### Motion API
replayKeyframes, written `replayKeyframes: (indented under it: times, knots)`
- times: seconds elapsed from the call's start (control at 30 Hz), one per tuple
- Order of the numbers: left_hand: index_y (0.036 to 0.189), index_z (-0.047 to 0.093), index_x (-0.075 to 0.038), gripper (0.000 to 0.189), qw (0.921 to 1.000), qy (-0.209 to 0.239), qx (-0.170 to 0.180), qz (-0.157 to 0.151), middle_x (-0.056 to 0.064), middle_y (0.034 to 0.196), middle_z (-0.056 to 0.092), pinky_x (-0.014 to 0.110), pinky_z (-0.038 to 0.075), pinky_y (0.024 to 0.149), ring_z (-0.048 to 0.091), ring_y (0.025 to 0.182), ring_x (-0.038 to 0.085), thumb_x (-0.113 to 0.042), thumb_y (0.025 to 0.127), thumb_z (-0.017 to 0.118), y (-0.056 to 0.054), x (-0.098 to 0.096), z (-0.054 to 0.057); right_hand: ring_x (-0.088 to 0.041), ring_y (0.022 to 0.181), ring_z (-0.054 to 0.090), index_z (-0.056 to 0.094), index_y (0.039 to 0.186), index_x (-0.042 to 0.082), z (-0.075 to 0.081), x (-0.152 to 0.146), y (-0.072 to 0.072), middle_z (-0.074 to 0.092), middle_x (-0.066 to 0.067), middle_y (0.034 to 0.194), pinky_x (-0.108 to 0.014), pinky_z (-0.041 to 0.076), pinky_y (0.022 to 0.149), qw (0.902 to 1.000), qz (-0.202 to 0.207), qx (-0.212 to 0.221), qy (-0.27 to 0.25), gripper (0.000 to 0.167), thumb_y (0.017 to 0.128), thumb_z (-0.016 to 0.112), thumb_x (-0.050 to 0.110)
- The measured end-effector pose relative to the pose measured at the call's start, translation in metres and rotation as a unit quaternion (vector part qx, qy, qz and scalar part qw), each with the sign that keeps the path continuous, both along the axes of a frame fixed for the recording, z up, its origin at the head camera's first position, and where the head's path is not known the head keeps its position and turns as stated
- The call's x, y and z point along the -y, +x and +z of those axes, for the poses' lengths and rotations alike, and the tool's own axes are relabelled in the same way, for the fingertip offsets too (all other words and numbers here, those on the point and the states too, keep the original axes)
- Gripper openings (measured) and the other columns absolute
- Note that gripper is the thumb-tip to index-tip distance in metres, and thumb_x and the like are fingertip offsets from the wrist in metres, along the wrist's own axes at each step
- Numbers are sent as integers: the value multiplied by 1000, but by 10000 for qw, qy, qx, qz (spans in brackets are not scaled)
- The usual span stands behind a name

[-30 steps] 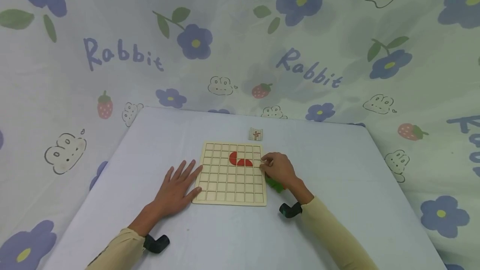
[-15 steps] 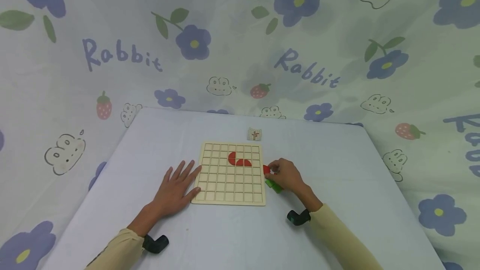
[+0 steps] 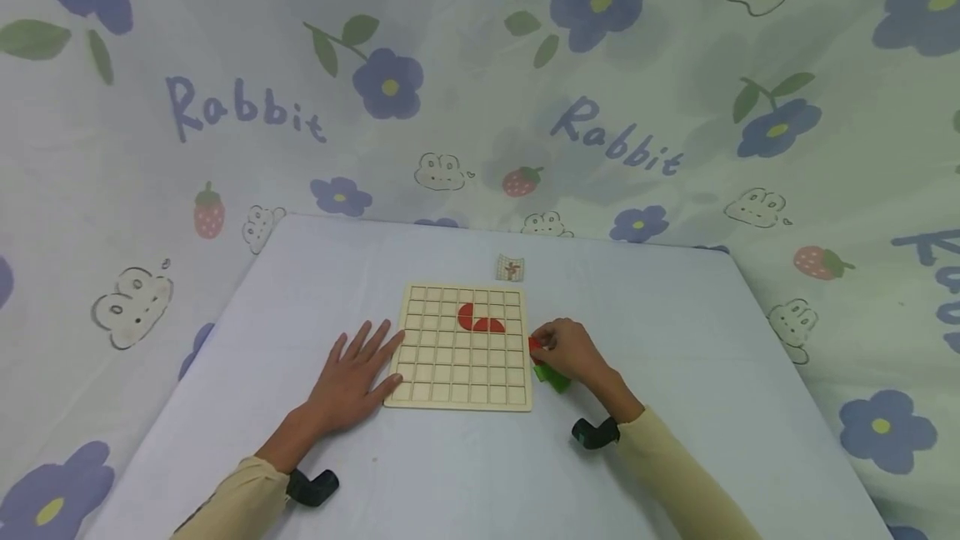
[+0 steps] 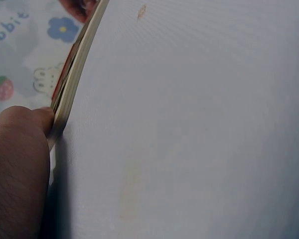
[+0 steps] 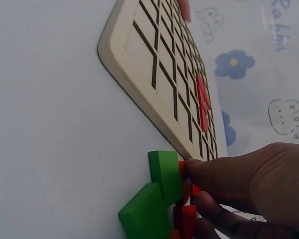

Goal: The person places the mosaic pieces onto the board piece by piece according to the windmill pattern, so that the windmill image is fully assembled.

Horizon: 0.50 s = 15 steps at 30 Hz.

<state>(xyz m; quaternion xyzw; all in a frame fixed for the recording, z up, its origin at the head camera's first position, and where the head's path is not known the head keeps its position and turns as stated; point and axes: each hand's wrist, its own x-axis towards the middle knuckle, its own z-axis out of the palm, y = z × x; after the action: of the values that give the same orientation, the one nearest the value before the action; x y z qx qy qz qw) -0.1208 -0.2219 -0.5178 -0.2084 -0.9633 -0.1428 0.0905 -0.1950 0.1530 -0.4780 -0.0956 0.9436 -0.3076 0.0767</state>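
Observation:
A square wooden grid board (image 3: 435,373) lies on the table with several red quarter-round pieces (image 3: 491,326) set in its upper middle cells. My left hand (image 3: 348,382) rests spread at the board's left side, thumb and fingertips at its edge. Off the right edge, my right hand (image 3: 573,350) pinches a red block (image 3: 536,347) between thumb and fingers, low over a small pile. Green blocks (image 5: 165,177) lie against more red ones (image 5: 185,219) right beside the fingertips in the right wrist view. The fingers partly hide the red blocks.
A small patterned card (image 3: 511,268) with a grid and a red-brown figure lies behind the board. White cloth covers the table (image 3: 450,473). A printed rabbit-and-flower curtain (image 3: 465,107) hangs around its back and sides.
My right hand has drawn back from the board's right edge to the pile of blocks, where its fingers close on a red one. The left hand stays in place.

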Motion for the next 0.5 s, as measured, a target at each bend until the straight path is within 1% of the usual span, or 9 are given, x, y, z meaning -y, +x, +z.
replayKeyframes:
  times: [0.13,0.23,0.33,0.43,0.5]
  knots:
    - [154,37,-16,67,10000,65,-68,-20,13,159,27,65,12,109,19,145,40,-49,98,52,-1,0,-1,-15,77,58,73,95,8,2,-1,1,63,2,84,-28,50,61,9997,-8,197,-153,16,81,80,10]
    - [154,36,-16,67,10000,21,-42,-10,13,159,26,65,12,110,18,145,40,-50,98,51,-1,1,-2,-16,74,58,71,92,9,3,-2,0,62,1,81,-29,50,59,9987,-61,259,-431,13,81,79,9]
    - [155,34,-17,68,10000,-47,33,-15,12,160,24,64,11,110,16,146,40,-52,99,48,-2,1,-2,-17,73,58,72,95,8,3,-6,-3,62,0,81,-30,51,59,9969,-159,102,-764,13,83,75,6]
    - [155,35,-16,68,10000,-40,55,-23,13,160,25,65,11,110,16,146,40,-52,99,49,-2,1,-2,-18,78,60,74,103,8,3,-9,-7,65,0,89,-31,53,66,9943,-276,-174,-1013,17,87,72,6]
    - [154,35,-16,68,10000,-21,53,-19,12,160,25,65,11,110,16,146,39,-52,98,50,-2,2,-2,-19,84,61,74,107,10,4,-10,-10,67,0,95,-34,54,73,9924,-334,-304,-1144,17,90,70,9]
